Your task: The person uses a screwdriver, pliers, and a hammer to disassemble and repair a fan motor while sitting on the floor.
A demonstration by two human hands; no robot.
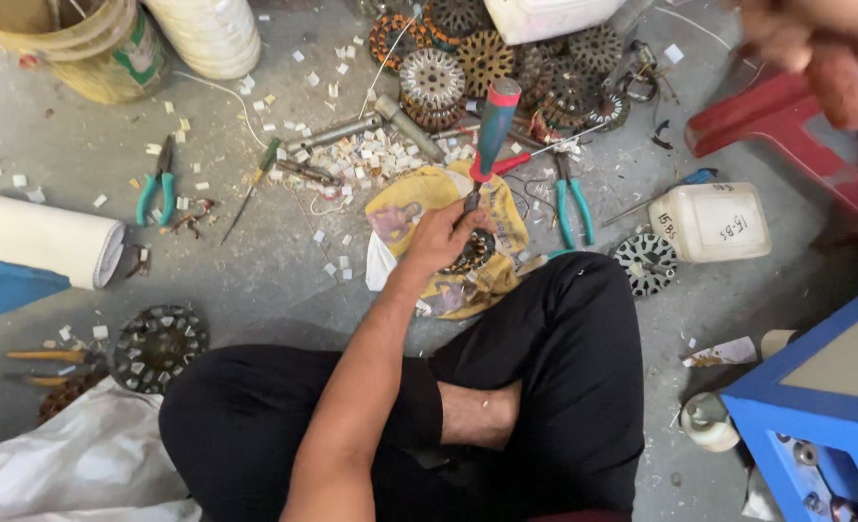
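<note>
Grey concrete floor [274, 261] fills the head view, littered with small white scraps. At centre, the left hand [440, 237] is closed around the shaft of a screwdriver [490, 135] with a red-and-teal handle, which stands tilted toward the top of the frame. Its tip sits at a round wound stator [472, 253] lying on a yellow printed cloth [419, 198]. The right hand [815, 48] shows blurred at the upper right corner; whether it is open or holds anything cannot be told.

Surroundings: a heap of similar stators [506, 58] lies above the cloth, blocking the upper centre. Teal-handled pliers [572, 208] lie just right of the cloth, and a second pair [158, 184] sits at left. A white plastic jug [714, 222] with handwritten marks lies at right, near a red stool [786, 135]. A yellow bucket [81, 43] with a green label stands upper left. A white roll [37, 242] lies at the left edge. A blue cabinet [825, 406] occupies lower right.
</note>
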